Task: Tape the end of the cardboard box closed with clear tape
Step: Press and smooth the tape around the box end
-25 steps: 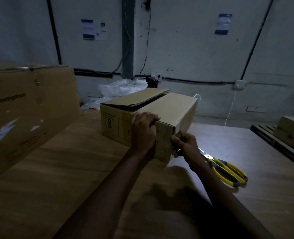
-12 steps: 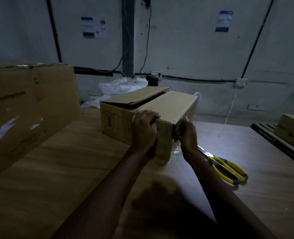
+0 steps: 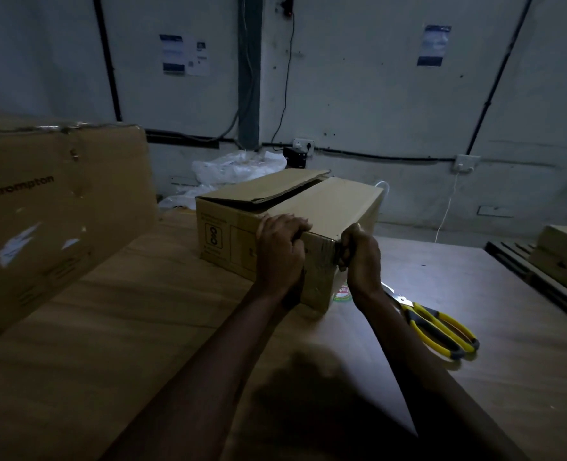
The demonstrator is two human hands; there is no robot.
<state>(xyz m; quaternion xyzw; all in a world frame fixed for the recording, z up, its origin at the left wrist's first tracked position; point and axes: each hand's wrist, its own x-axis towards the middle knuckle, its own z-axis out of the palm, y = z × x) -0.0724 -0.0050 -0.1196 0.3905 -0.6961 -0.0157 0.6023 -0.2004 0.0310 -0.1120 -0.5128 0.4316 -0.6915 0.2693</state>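
Note:
A brown cardboard box (image 3: 337, 206) lies on the wooden table (image 3: 135, 334), its near end facing me. Its top flap on the left stands slightly raised. My left hand (image 3: 280, 252) presses on the near end, fingers curled over the top edge. At the box's near right corner my right hand (image 3: 363, 257) has its fingers curled against the corner edge. A shiny strip, apparently clear tape, shows on that corner. Part of a tape roll (image 3: 342, 292) with a red and green label lies on the table under my right wrist, against the box.
Yellow-handled scissors (image 3: 438, 327) lie on the table right of my right forearm. A large "Crompton" carton (image 3: 52, 211) stands at the left. More boxes (image 3: 565, 257) sit at the right edge. White plastic bags (image 3: 235, 168) lie behind the box by the wall.
My right hand has risen from low on the box's right side to the top right corner, uncovering the tape roll. My left hand has stayed on the near end.

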